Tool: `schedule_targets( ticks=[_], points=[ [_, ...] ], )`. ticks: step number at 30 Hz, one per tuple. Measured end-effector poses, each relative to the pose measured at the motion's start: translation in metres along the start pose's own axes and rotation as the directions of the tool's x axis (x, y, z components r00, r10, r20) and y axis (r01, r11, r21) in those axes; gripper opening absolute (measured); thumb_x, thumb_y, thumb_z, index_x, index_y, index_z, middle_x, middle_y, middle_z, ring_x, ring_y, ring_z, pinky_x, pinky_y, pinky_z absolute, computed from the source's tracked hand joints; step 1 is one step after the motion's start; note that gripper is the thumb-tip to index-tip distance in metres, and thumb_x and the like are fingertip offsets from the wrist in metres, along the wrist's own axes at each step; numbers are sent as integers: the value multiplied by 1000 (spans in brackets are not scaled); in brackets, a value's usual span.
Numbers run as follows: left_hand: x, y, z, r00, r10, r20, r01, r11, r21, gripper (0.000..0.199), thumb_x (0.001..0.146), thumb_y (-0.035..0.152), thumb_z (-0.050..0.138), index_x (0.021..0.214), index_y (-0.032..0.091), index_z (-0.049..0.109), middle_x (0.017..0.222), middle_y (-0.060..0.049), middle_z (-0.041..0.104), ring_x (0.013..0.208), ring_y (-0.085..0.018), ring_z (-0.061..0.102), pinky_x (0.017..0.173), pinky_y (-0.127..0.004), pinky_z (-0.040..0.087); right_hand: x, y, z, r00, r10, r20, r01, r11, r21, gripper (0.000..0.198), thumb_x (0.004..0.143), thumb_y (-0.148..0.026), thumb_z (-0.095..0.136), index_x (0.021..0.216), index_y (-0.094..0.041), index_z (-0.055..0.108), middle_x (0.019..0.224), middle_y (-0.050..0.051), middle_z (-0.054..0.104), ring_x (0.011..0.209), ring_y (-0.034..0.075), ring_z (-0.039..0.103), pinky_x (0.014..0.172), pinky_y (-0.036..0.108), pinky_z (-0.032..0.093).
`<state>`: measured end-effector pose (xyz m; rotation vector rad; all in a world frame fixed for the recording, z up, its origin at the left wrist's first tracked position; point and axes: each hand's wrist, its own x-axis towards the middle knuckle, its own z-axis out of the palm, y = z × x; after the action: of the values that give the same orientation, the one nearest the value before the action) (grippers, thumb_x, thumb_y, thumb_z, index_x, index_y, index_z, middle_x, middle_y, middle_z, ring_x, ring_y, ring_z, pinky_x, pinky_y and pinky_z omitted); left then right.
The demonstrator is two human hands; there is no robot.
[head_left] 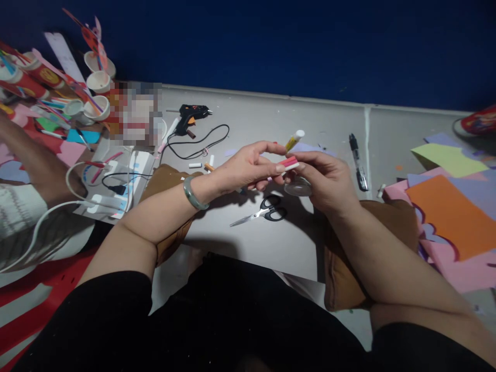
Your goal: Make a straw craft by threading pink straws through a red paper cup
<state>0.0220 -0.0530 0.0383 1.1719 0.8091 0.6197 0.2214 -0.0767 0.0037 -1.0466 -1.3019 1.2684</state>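
Both hands meet over the middle of the table. My left hand point(251, 164) is closed, thumb and fingers pinching one end of a small pink-and-white stick-like piece point(289, 163). From the other side my right hand point(329, 181) grips the same piece between thumb and fingers. Whether it is rolled paper or something else I cannot make out. Just behind the fingers stands a yellow glue-stick-like tube with a white cap point(295, 139). A clear round object point(297, 187) shows beneath the right fingers, partly hidden. Black-handled scissors point(263, 212) lie on the table below the hands.
A black glue gun point(191, 118) with its cord lies behind, left. A power strip point(132, 181) with cables and decorated cups point(96, 106) are at left, near another person's arm point(34, 150). At right are a black pen point(358, 163) and coloured paper point(453, 214).
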Motion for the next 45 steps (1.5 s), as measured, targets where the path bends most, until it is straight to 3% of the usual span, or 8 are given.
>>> schedule_targets(
  ticks=[5, 8, 13, 20, 27, 34, 39, 45],
  points=[
    [0, -1, -1, 1000, -7, 28, 7, 1000, 2, 53, 89, 28, 73, 137, 14, 56, 77, -4, 74, 45, -4, 53, 42, -17, 30, -1, -2, 1, 999, 1, 36, -2, 1000, 11, 18, 80, -42, 82, 94, -32, 76, 82, -2, 73, 64, 17, 66, 67, 38, 59],
    [0, 0, -1, 1000, -15, 11, 15, 1000, 3, 58, 88, 29, 73, 141, 13, 54, 75, -4, 74, 45, -4, 52, 42, -18, 31, 1, -2, -1, 999, 9, 39, -12, 998, 64, 37, 76, -43, 86, 109, -34, 71, 80, -3, 71, 63, 16, 65, 66, 34, 58],
    [-1, 1, -1, 999, 9, -37, -10, 999, -31, 76, 89, 28, 71, 155, 15, 35, 78, -5, 74, 45, -4, 51, 43, -18, 31, 8, 1, -10, 995, 62, -85, -45, 981, 187, 65, 72, -40, 88, 129, -39, 57, 78, -7, 69, 61, 14, 62, 65, 30, 54],
    [0, 1, 0, 1000, -20, -14, 19, 999, -36, 68, 88, 27, 73, 148, 11, 45, 76, -5, 74, 45, -4, 51, 41, -18, 29, 3, 1, -6, 999, 21, 36, -25, 992, 123, 47, 72, -41, 88, 113, -31, 66, 74, -4, 68, 60, 15, 64, 62, 31, 54],
    [1, -1, -2, 999, -7, 45, 8, 999, -41, 49, 86, 33, 76, 127, 10, 61, 79, -6, 74, 46, -4, 53, 43, -18, 34, -3, -3, -2, 999, -5, 32, 3, 999, 47, 51, 72, -44, 89, 114, -31, 63, 76, -4, 69, 64, 16, 66, 63, 32, 56],
    [-1, -4, -4, 995, 30, 94, -25, 998, -54, 65, 85, 35, 77, 142, 17, 53, 78, -4, 75, 46, -4, 53, 41, -17, 31, 3, -1, -4, 998, 27, -54, -19, 989, 144, 30, 70, -37, 91, 87, -28, 68, 67, -4, 68, 55, 13, 61, 56, 28, 50],
    [-1, -2, -4, 993, 0, 114, 5, 999, -39, 72, 83, 36, 79, 145, 13, 50, 79, -6, 75, 46, -5, 55, 40, -17, 31, 0, -4, 1, 999, 50, 18, -52, 994, 94, 23, 73, -39, 88, 80, -25, 72, 69, -2, 68, 57, 14, 62, 58, 30, 52],
    [-3, 0, -4, 993, 18, 115, -17, 1000, -8, 50, 86, 38, 76, 128, 13, 64, 82, -8, 75, 47, -4, 55, 42, -17, 34, -2, -7, 2, 992, 87, 88, -96, 990, 103, 20, 77, -39, 84, 82, -24, 72, 69, -1, 67, 57, 15, 62, 57, 32, 55]
  ],
)
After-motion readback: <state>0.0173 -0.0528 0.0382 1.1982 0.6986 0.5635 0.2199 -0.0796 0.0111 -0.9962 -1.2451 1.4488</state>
